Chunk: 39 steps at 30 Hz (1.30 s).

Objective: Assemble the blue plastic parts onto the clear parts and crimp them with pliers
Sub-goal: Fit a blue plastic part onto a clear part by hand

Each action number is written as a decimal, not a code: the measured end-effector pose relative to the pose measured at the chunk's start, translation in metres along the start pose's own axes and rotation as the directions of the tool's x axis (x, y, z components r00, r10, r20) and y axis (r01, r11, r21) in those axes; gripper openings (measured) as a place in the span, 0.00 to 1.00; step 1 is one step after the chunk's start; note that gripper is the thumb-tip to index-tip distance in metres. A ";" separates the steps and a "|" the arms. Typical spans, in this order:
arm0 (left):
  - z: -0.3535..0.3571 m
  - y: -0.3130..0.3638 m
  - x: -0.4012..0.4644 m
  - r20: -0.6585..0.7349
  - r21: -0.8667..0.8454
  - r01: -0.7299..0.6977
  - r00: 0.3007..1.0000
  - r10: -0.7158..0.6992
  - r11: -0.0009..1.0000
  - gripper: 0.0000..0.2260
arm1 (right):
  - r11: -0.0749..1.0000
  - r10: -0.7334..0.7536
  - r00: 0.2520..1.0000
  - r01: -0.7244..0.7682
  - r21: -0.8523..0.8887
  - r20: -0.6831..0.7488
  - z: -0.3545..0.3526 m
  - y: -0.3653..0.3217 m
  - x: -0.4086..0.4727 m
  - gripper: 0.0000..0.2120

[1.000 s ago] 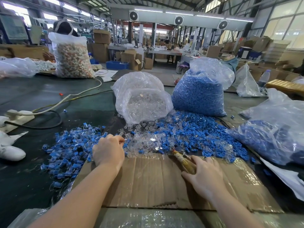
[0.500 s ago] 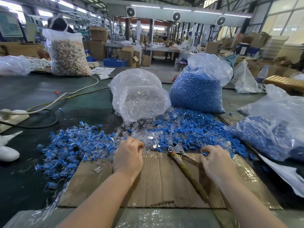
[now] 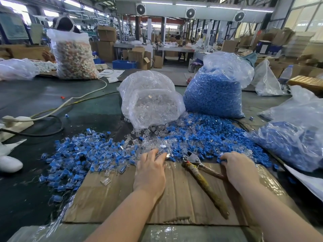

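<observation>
Between both hands, ungripped: pliers (image 3: pixel 201 175) flat on corrugated cardboard (image 3: pixel 178 203), jaws away, taped handles near. Left hand (image 3: pixel 150 172) pinching clear parts (image 3: pixel 164 145); right hand (image 3: pixel 239 170) curled onto blue parts (image 3: pixel 218 137).

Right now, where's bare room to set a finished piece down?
Bare cardboard between the left hand and the pliers, back to its near edge. Bare dark table far left, beyond the cable. Crowded: the loose parts pile ahead.
</observation>
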<state>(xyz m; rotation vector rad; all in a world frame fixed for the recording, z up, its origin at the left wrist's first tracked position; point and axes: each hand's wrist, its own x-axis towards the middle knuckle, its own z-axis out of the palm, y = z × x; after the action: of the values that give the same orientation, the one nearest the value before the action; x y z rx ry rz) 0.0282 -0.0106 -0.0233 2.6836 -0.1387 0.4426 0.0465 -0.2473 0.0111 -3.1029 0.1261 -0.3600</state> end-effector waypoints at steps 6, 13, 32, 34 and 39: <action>-0.003 -0.001 -0.002 -0.088 -0.139 -0.071 0.994 0.059 0.988 0.14 | 0.999 0.025 0.999 -0.024 0.031 -0.045 -0.003 -0.002 -0.003 0.08; -0.008 -0.002 -0.004 -0.139 -0.151 -0.062 0.989 0.041 0.987 0.05 | 0.961 0.061 0.987 -0.018 0.275 -0.150 -0.010 -0.025 -0.012 0.05; -0.017 0.008 -0.012 -0.100 -0.291 -0.213 0.976 0.192 0.933 0.06 | 0.815 -0.071 0.937 0.252 0.522 -0.342 0.004 -0.107 -0.065 0.05; -0.017 0.008 -0.012 -0.095 -0.316 -0.210 0.977 0.189 0.925 0.07 | 0.806 -0.055 0.934 0.250 0.537 -0.352 0.005 -0.106 -0.065 0.06; -0.019 0.006 -0.011 -0.070 -0.409 -0.123 0.992 0.104 0.904 0.10 | 0.778 -0.001 0.935 0.224 0.587 -0.356 0.006 -0.103 -0.067 0.04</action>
<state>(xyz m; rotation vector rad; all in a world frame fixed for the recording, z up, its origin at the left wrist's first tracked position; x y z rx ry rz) 0.0114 -0.0080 -0.0086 2.2538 -0.3379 0.4531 -0.0088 -0.1393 -0.0074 -2.3688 -0.1560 -0.7616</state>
